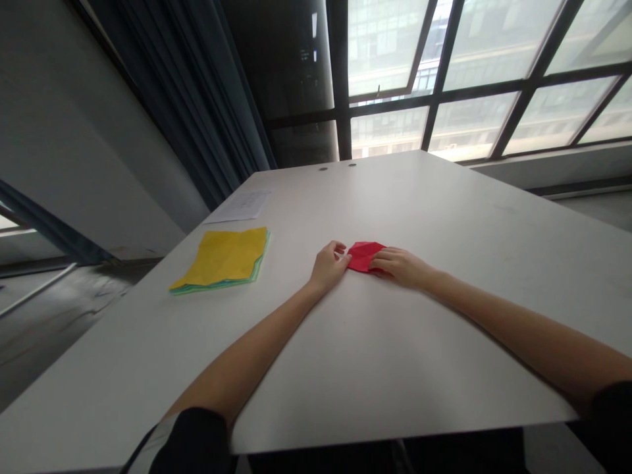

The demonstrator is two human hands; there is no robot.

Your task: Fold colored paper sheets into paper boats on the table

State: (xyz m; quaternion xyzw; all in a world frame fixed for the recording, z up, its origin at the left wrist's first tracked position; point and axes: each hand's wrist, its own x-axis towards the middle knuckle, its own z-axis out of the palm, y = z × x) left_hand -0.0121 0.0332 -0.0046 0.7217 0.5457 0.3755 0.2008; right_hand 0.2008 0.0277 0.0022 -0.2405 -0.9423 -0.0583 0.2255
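Note:
A small piece of folded red paper [363, 255] lies on the white table in front of me, with crease lines across its top. My left hand [329, 266] is at its left edge; the thumb tip touches the paper while the curved fingers stand apart from the thumb, off the sheet. From the right, my right hand [399, 266] rests over the paper's right part, its bent fingers pressed together on it. That hand hides the right end of the paper, and its thumb is mostly out of sight.
To the left lies a stack of coloured paper [227, 255], yellow on top with green and blue sheets under it. Behind it is a printed white sheet [241, 205]. The white table [395, 355] reaches toward large windows [390, 46]; a blue curtain [197, 85] hangs at left.

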